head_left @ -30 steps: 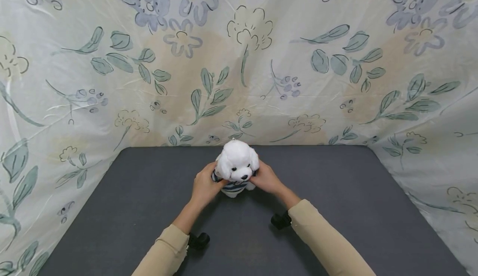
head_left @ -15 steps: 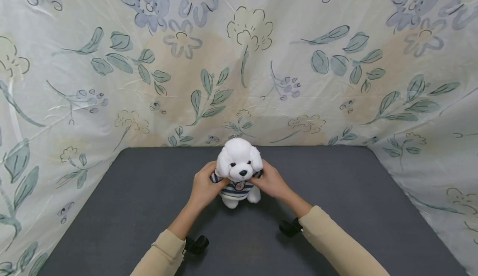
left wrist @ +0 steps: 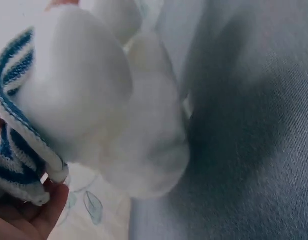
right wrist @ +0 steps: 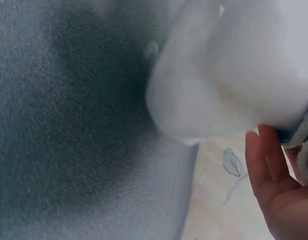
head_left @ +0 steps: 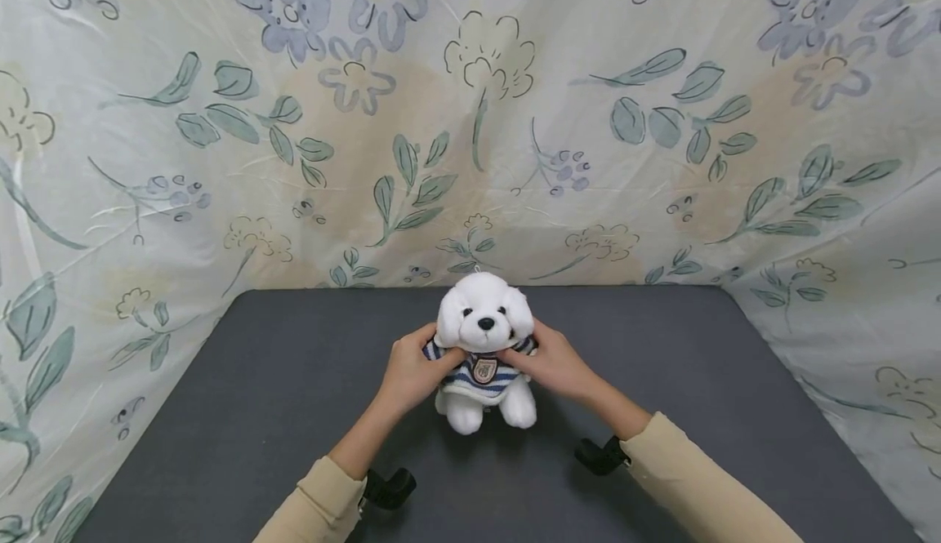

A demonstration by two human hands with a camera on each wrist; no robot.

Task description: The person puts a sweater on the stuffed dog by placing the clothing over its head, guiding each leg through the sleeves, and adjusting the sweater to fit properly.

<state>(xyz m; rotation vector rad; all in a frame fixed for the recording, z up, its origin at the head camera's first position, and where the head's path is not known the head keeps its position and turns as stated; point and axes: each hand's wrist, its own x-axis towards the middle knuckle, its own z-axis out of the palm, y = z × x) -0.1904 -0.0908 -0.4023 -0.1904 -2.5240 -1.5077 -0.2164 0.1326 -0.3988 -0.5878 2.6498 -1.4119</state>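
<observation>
Where the beige sleeves (head_left: pixel 316 502) come in from the near edge, a black device (head_left: pixel 390 490) juts inward at the left cuff, its twin (head_left: pixel 599 456) at the right. Beyond them, the left hand (head_left: pixel 419 367) and right hand (head_left: pixel 562 363) reach toward each other, each pinching one side of a white plush dog (head_left: pixel 481 343), thumbs laid in front below the chin. The dog sits directly between the hands, about midway, so neither is plainly nearer. Its long axis runs roughly upright, head above, legs below, face toward the person, square to the line joining the hands. It wears a striped shirt (head_left: pixel 463 380) with a badge (head_left: pixel 484 370) on the chest. The wrist views are blurred, so whether its feet rest on the grey worktop (head_left: pixel 294 380) or hang just above is hard to say. Past the worktop's far edge, floral cloth (head_left: pixel 478 200) rises as a backdrop.
</observation>
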